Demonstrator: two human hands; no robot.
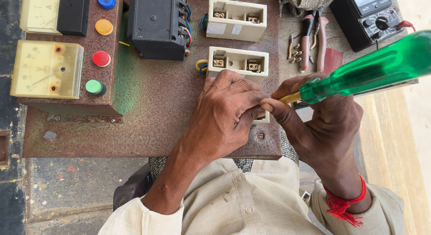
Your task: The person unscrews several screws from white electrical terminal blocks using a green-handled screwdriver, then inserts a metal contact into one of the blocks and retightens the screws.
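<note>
Two hands meet at the near edge of a rusty brown metal panel [152, 109]. The left hand [226, 111] lies knuckles-up, fingers curled down over a cream plastic fuse holder [261, 118], of which only a corner shows under the fingertips; whether it pinches the piece or only steadies it cannot be told. The right hand [321, 120] is closed around a screwdriver with a translucent green handle [368, 71]; its yellowish collar sits between thumb and forefinger, and the tip is hidden behind the left fingers, so its exact contact point cannot be seen.

To do this well, I judge the blade should sit square in the screw head and in line with it, the left fingers pinning the holder flat while staying clear of the tip, and the turning kept slow so the blade does not slip.

Just beyond the left knuckles stands a second cream fuse holder [238, 62] with brass terminals, and a third [235, 19] behind it. A black block with coloured wires [157, 24] is to their left. Further left are round blue, orange, red and green lamps [101, 58] and a yellowed analogue meter [47, 68]. On the table [386, 127] to the right lie red-handled pliers [307, 37] and a black multimeter [366, 17].
</note>
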